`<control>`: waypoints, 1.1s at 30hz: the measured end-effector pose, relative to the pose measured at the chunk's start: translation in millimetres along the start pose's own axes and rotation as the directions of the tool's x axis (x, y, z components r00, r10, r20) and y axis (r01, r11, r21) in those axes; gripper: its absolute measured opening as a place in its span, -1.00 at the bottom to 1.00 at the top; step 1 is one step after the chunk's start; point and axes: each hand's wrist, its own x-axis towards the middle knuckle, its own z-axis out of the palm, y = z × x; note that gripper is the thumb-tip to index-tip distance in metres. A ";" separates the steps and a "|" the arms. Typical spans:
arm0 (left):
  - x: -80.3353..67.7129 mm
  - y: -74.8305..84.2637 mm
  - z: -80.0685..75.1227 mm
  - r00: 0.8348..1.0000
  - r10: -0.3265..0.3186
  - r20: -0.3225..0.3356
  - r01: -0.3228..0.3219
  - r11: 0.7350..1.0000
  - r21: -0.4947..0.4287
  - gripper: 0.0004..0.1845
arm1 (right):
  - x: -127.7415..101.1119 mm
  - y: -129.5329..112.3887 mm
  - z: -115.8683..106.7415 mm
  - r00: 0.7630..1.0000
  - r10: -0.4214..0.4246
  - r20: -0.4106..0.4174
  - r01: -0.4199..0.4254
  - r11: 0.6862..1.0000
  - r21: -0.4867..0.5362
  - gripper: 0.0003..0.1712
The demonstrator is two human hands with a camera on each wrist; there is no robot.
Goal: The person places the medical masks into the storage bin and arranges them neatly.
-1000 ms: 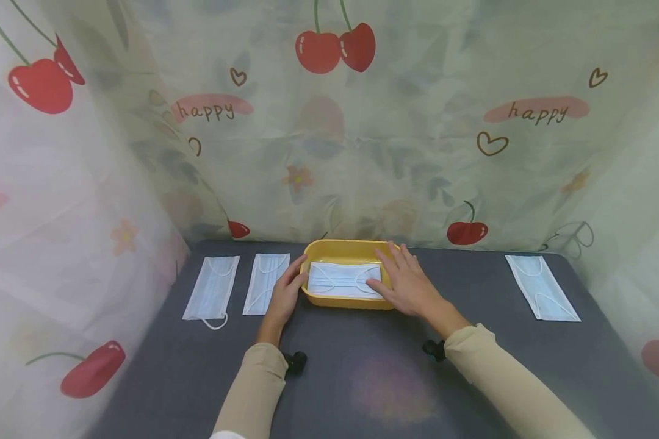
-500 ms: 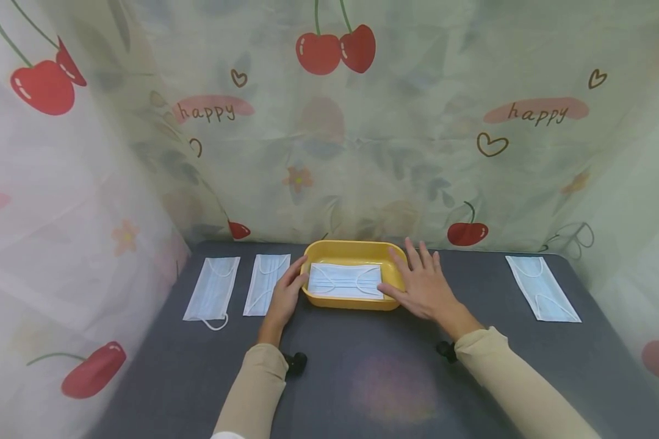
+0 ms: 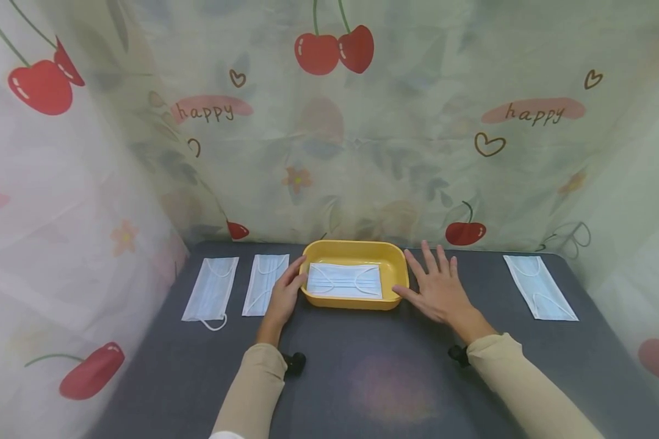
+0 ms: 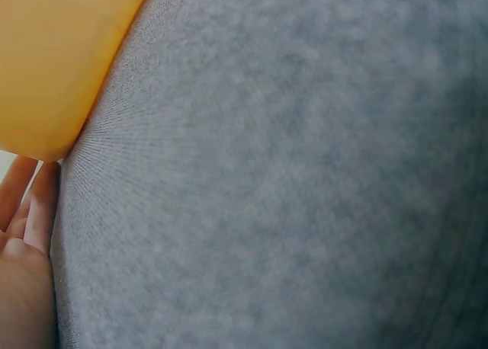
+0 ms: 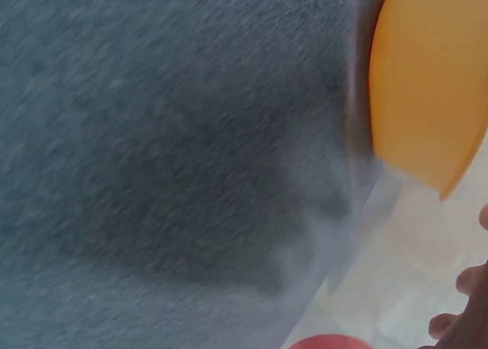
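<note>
the head view alone shows the whole layout: a yellow tray (image 3: 354, 251) at the middle of the grey worktop (image 3: 362, 378), one mask (image 3: 344, 281) lying flat inside it, two more masks (image 3: 211, 288) side by side to its left and a fourth mask (image 3: 539, 286) well apart on the right; a cherry-print curtain (image 3: 329, 122) hangs behind; the left wrist view gives only a close patch of worktop, a corner of the tray's outer wall (image 4: 53, 59) and the edge of the fingers (image 4: 30, 204) just beside it; the right wrist view is blurred, with the tray's wall (image 5: 431, 82) at upper right and fingertips (image 5: 469, 280) barely in at the lower right edge; the left hand (image 3: 283, 295) rests against the tray's left end, its grip loose, fingers touching the rim, holding nothing; the right hand (image 3: 440, 290) lies flat just right of the tray, grip wide, fingers spread and straight, thumb pointing toward the tray's near right corner; both sleeves reach forward from the bottom of the frame
</note>
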 end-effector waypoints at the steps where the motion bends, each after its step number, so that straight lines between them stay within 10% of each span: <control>1: 0.4 -0.5 -0.1 1.000 0.003 0.000 -0.003 1.000 -0.002 -0.53 | -0.5 2.8 0.3 1.000 0.012 0.001 -0.012 1.000 0.000 0.12; 33: 0.6 0.0 -0.8 1.000 -0.006 0.004 0.006 1.000 -0.009 -0.54 | -48.6 99.6 -0.9 0.970 0.242 -0.022 -0.241 0.969 0.060 0.16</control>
